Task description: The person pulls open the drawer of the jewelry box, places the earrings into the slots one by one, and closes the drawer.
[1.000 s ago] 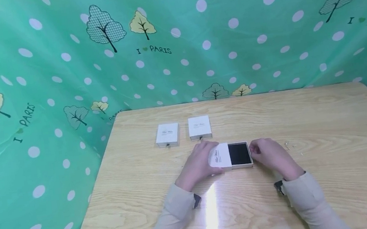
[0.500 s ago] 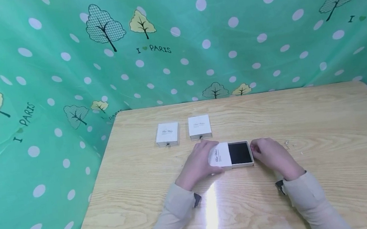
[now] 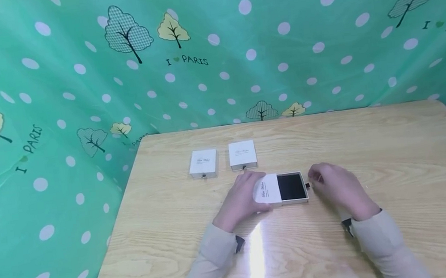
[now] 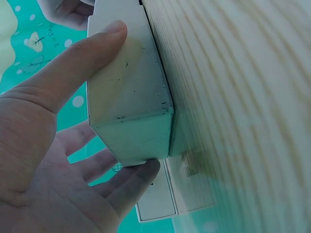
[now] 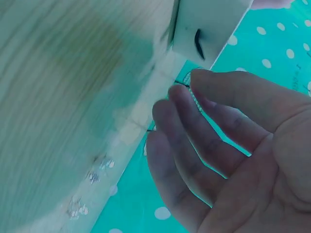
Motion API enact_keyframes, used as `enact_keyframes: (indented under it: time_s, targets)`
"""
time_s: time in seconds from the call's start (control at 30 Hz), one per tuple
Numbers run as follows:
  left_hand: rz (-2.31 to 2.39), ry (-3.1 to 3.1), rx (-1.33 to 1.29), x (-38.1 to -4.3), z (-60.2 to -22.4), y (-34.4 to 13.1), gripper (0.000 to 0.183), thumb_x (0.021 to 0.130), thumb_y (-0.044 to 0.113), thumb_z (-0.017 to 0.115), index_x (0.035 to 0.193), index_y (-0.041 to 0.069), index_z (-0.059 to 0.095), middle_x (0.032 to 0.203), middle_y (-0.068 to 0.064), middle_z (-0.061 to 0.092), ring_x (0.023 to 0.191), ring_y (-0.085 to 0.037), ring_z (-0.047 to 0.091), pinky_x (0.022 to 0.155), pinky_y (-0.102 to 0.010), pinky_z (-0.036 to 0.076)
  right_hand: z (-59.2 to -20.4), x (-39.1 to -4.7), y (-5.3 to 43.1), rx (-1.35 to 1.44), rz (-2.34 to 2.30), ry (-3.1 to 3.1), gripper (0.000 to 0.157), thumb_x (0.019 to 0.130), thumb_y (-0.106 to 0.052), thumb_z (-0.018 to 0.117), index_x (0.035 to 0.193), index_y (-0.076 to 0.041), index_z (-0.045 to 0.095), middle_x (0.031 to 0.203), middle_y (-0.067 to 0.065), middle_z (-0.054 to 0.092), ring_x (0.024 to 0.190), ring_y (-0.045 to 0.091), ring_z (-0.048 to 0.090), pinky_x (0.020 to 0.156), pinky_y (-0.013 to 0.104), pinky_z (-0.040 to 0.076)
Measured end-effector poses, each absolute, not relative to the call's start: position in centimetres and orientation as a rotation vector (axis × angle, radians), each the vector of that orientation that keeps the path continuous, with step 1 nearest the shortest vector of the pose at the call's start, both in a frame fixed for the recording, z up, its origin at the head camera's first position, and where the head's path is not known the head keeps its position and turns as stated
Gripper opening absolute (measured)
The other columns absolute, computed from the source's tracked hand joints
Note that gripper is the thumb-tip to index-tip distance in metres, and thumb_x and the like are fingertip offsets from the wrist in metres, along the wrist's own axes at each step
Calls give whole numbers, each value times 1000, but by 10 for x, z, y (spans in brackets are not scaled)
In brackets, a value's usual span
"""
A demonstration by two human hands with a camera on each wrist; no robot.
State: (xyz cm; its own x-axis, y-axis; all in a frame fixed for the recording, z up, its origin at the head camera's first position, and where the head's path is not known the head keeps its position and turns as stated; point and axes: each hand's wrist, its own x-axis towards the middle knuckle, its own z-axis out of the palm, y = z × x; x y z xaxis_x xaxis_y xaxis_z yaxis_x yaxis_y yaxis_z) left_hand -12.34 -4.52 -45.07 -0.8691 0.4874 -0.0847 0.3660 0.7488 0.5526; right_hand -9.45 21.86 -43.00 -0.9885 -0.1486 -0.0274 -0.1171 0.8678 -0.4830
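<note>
Before me, a wooden table (image 3: 158,258) | left hand (image 3: 244,196) grips the white sleeve (image 3: 270,189); right hand (image 3: 339,185), relaxed, empty, beside the black tab (image 3: 307,185) | ideally, sleeve steady; drawer (image 3: 291,187) straight

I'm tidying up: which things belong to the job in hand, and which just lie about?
Apparently in the job:
black-lined white square drawer box, partly open, gripped by the left hand
its small black pull tab, near the right hand

Apparently just lying about:
two closed white square boxes
small shiny pieces on the pale wooden table
</note>
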Motion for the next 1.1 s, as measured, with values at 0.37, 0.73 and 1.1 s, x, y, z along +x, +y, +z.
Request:
enact_keyframes:
  time_s: [0.37, 0.73, 1.1]
  targets:
    - [773, 2725, 678, -125, -451, -46, 94, 65, 37, 91, 146, 18, 47, 145, 1, 49, 138, -22, 41, 114, -41, 39, -432, -93, 243, -187, -742, 3016, 28, 86, 0, 62, 114, 5, 66, 115, 27, 64, 109, 46, 58, 89, 62, 49]
    - [785, 2722, 681, -124, -446, -46, 92, 67, 35, 91, 145, 17, 47, 143, 0, 50, 137, -22, 41, 115, -39, 37, -438, -96, 257, -180, -714, 3023, 35, 86, 2, 63, 119, 10, 61, 117, 31, 59, 113, 49, 52, 95, 64, 45]
    - [768, 2708, 669, -124, -448, -45, 94, 66, 38, 91, 147, 18, 46, 149, 0, 46, 142, -25, 37, 115, -44, 37, -439, -100, 256, -127, -666, 3000, 26, 87, 4, 63, 112, 10, 65, 110, 30, 64, 105, 47, 59, 90, 60, 50]
